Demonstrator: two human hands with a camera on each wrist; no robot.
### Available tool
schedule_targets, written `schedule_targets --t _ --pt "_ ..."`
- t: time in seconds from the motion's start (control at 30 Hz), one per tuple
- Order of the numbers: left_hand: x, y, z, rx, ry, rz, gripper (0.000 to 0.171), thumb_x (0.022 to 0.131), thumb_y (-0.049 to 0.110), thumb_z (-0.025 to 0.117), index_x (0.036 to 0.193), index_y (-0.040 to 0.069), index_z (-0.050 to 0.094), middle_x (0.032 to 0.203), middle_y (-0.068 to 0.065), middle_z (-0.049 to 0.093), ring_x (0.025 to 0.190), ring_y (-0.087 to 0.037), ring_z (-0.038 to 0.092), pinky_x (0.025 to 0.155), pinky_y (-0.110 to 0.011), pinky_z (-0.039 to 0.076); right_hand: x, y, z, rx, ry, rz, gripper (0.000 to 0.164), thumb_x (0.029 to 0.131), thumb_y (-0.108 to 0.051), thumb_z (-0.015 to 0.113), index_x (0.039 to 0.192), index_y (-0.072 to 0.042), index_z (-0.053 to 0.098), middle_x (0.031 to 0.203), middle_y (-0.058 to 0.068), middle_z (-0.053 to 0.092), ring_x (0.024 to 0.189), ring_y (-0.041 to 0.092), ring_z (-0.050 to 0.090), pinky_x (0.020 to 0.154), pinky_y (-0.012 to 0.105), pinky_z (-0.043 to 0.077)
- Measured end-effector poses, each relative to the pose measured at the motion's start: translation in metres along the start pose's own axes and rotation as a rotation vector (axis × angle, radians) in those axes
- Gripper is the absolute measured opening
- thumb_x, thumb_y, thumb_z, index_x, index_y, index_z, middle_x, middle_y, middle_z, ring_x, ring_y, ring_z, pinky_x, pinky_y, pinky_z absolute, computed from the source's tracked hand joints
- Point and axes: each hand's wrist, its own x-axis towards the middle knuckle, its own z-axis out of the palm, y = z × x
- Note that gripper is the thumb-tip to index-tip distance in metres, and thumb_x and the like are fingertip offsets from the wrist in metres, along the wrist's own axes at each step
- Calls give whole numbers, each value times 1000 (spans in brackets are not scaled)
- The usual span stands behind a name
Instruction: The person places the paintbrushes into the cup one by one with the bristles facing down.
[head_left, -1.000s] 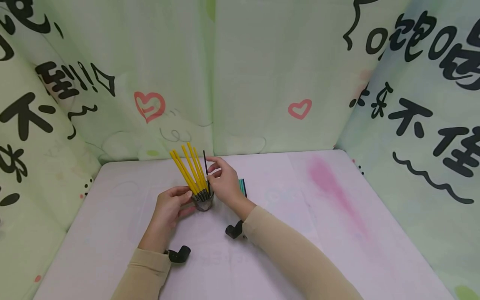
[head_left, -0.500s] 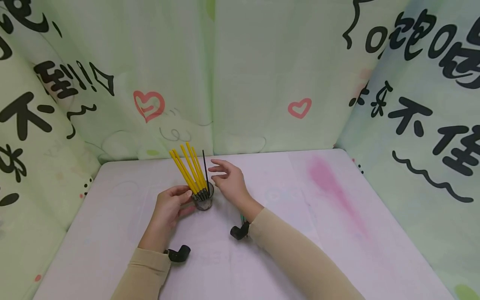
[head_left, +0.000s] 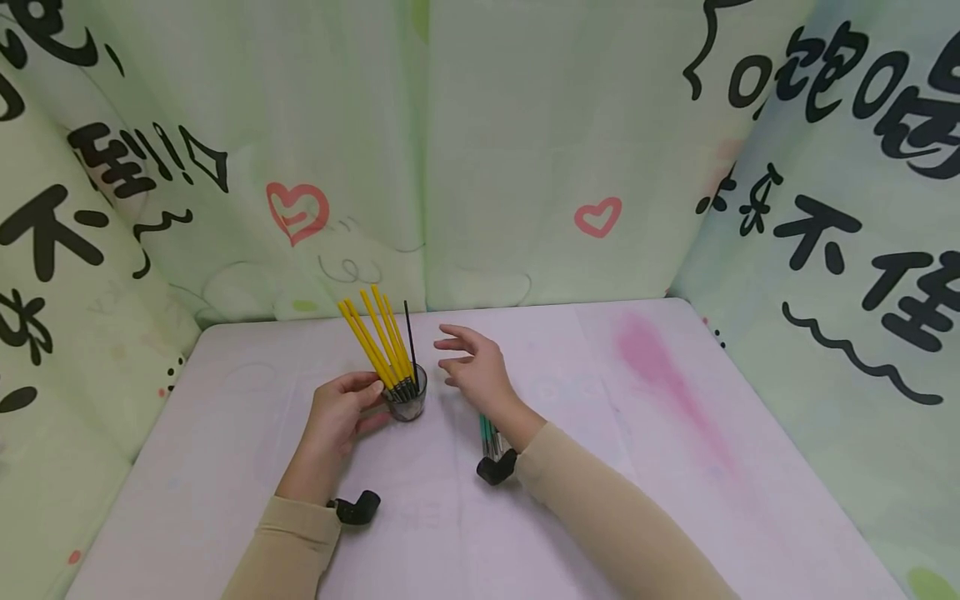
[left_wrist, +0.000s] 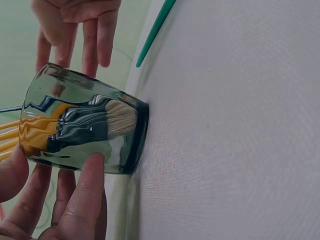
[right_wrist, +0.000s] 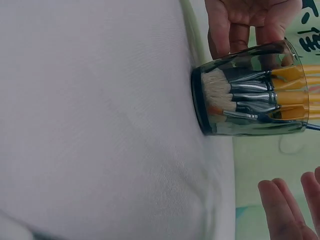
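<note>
A clear, grey-tinted glass (head_left: 407,407) stands on the table, holding several yellow-handled paintbrushes (head_left: 377,342) and one thin dark-handled paintbrush (head_left: 410,342). All of them have their bristles down, and the pale bristles (right_wrist: 216,90) show through the glass wall in the right wrist view. My left hand (head_left: 347,410) grips the glass from its left side, thumb by the rim. To the right of the glass, my right hand (head_left: 480,371) hovers with loosely bent fingers and nothing between them. Under the right wrist lie teal-handled brushes (head_left: 489,435), partly hidden by the arm.
A pale pink cloth covers the table (head_left: 637,500), with a darker pink streak (head_left: 667,375) at the right. Light green curtains (head_left: 525,150) with hearts and black writing enclose the back and sides. Black camera mounts (head_left: 358,508) are worn on both wrists.
My right hand has let go of the thin dark-handled paintbrush, now leaning in the glass, and has drawn back to the right. The left hand stays at the glass.
</note>
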Motion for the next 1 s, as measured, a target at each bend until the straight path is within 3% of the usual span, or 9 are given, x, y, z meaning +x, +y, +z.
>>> schedule_targets --t 0.2,0.5,1.0 --pt "-1 0 -1 -3 -7 1 35 106 12 68 140 3 66 140 -17 64 112 -21 71 97 -43 67 -3 4 -10 -18 -1 39 59 99 4 66 151 -23 62 140 19 71 113 45 75 78 41 71" --pt "1 0 0 -5 -4 -2 36 106 12 69 140 3 66 141 -18 64 116 -23 70 97 -43 67 -9 8 -20 -28 33 79 60 96 5 68 150 -22 63 136 20 73 108 44 76 67 35 70" --pt "3 0 1 -1 6 -12 36 105 12 69 140 3 67 141 -18 65 120 -26 70 98 -43 67 -18 12 -38 -89 103 141 58 95 3 72 148 -18 63 124 20 74 93 40 79 62 39 69"
